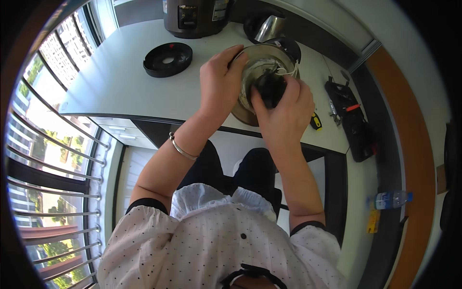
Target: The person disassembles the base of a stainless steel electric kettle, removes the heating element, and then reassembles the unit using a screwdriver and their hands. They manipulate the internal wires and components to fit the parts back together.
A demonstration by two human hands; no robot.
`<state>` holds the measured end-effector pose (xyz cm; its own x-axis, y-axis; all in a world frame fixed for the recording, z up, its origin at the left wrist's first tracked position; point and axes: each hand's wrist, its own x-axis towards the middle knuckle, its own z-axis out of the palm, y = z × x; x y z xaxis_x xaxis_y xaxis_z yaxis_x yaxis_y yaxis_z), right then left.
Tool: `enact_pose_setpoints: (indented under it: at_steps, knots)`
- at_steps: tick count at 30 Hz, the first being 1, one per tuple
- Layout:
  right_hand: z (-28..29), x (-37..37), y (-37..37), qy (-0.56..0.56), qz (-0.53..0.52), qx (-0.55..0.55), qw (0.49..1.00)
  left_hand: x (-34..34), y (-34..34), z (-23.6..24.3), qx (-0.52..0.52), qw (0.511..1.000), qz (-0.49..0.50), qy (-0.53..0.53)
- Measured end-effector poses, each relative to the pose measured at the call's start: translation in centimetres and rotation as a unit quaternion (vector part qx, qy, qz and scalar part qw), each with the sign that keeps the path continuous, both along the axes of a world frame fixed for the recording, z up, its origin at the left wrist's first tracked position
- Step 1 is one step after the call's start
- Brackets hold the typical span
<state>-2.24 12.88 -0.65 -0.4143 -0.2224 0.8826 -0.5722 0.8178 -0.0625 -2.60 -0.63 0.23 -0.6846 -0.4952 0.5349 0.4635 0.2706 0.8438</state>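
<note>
Over the front edge of the white counter I have a round, open metal shell (246, 117), tilted, with whitish patches on its inner wall. My left hand (220, 81) grips its left rim, thumb and fingers pressed against the edge. Inside the shell sits a dark rounded part (270, 89), and my right hand (287, 113) pinches it between thumb and fingers. Thin white wires (290, 72) stick out at the upper right, beside my right fingertips. How the dark part meets the shell is hidden by my right hand.
A black ring-shaped base (153, 61) lies on the counter (115, 86) to the left. Behind stand a dark cooker (196, 21) and a shiny steel vessel (270, 29). At right are a yellow-and-black handle (315, 121), an open black tool case (358, 132) and a plastic bottle (391, 200).
</note>
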Motion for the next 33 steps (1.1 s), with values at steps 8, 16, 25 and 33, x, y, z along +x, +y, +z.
enact_pose_setpoints:
  at_steps: [8,16,25,33]
  knots:
    - [0.4,-0.9,0.5,0.023,0.019,0.044,0.999,-0.3,0.0,-0.4,-0.056,0.998,0.018,0.031]
    - [0.0,-2.0,1.3,-0.026,0.055,0.022,0.998,0.2,-0.1,-0.1,-0.155,0.987,0.040,0.022]
    - [-1.0,-3.3,2.4,-0.083,0.134,-0.079,0.984,0.3,-0.6,0.0,-0.219,0.975,0.034,0.016]
    - [-0.3,-3.1,2.8,-0.198,0.187,-0.157,0.949,0.4,-1.7,0.7,-0.269,0.962,-0.010,-0.049]
